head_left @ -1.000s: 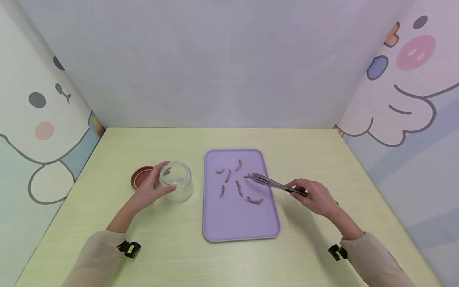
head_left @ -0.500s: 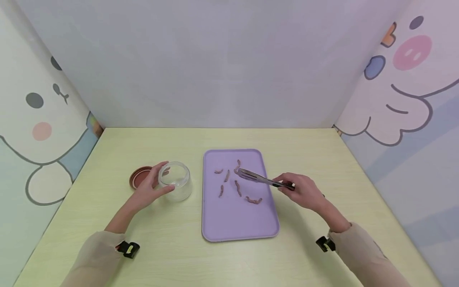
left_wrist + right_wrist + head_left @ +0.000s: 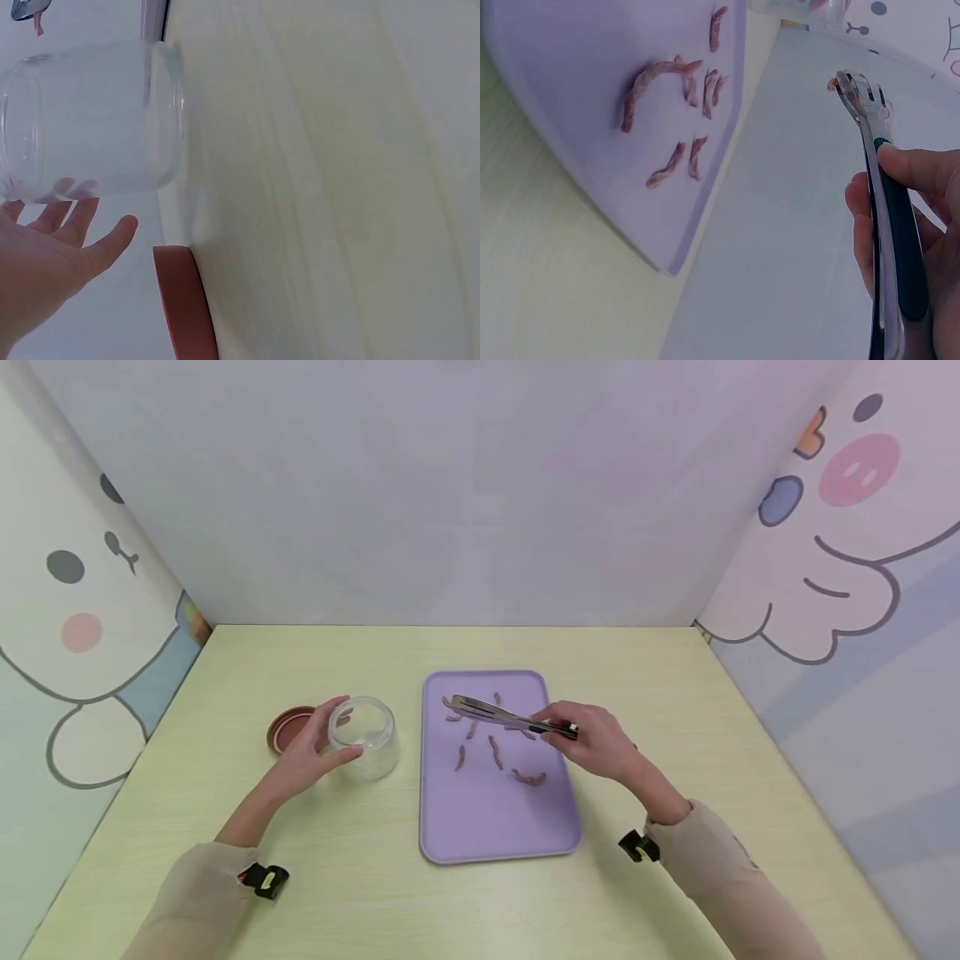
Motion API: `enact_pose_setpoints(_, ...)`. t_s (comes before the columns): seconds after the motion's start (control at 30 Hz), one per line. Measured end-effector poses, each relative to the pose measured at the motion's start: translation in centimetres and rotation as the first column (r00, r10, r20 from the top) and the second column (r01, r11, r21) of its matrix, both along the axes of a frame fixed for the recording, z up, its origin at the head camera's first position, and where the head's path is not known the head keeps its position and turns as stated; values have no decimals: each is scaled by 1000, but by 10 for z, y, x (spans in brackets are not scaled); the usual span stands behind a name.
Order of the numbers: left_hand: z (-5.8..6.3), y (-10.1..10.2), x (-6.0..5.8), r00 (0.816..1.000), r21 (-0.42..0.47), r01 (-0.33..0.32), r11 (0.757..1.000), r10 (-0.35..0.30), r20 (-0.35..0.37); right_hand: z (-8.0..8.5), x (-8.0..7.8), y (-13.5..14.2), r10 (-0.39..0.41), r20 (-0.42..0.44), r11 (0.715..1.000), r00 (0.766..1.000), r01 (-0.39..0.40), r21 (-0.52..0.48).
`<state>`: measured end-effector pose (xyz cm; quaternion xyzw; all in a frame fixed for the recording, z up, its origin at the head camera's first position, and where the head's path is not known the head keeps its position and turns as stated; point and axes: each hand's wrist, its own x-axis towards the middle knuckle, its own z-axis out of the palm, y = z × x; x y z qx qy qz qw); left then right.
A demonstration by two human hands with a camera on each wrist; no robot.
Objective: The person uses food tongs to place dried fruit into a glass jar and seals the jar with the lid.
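Metal tongs (image 3: 498,713), gripped in the right hand (image 3: 596,743), hold a meat-like strip (image 3: 446,702) above the purple tray (image 3: 495,827); the left hand (image 3: 303,766) cups the glass jar (image 3: 380,758) left of it; gentle, even squeezing should stop the strip slipping; keep the jar braced.

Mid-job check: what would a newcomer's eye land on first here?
Probably the purple tray in the middle of the table, dotted with brownish strips. Above it slant metal tongs in the right hand, a small piece at their tips; to the tray's left, the left hand holds a clear jar. Big cartoon animals at both sides draw the eye too.
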<state>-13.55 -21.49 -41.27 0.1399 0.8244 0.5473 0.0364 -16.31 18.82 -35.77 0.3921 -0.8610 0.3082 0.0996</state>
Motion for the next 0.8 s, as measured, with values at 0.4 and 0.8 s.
enact_pose_setpoints(0.4, 15, 6, 6, 1000, -12, -2, 1000, 2, 9, 10, -7, -44, 91, -12, 995, 996, -91, -41)
enact_pose_setpoints(0.8, -1, -1, -1, 1000, -19, -7, 1000, 7, 5, 7, -11, -82, 152, 2, 986, 988, -152, -71)
